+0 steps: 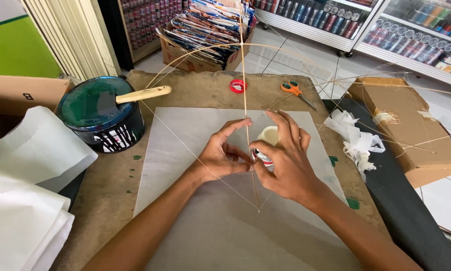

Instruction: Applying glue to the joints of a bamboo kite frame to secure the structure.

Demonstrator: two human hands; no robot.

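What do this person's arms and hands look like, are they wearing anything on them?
Both forearms are bare, with no sleeves in view. The left hand and right hand wear no gloves, and no rings, watch or bracelets show. The fingernails look short and unpainted.

Small glue bottle (pixel 265 145) mostly hidden inside the right hand (pixel 285 160), lower part unseen

We are seeing a thin, translucent matt paper sheet (pixel 185 150) lying on a rough, stained brown surface (pixel 205 90). We are looking at slender bamboo sticks (pixel 245 90), pale and smooth, tied with fine thread. The black tin (pixel 105 118) is showing a glossy green paint film, and its brush handle (pixel 145 94) is looking like plain wood. The scissors (pixel 295 91) are pairing orange plastic with metal.
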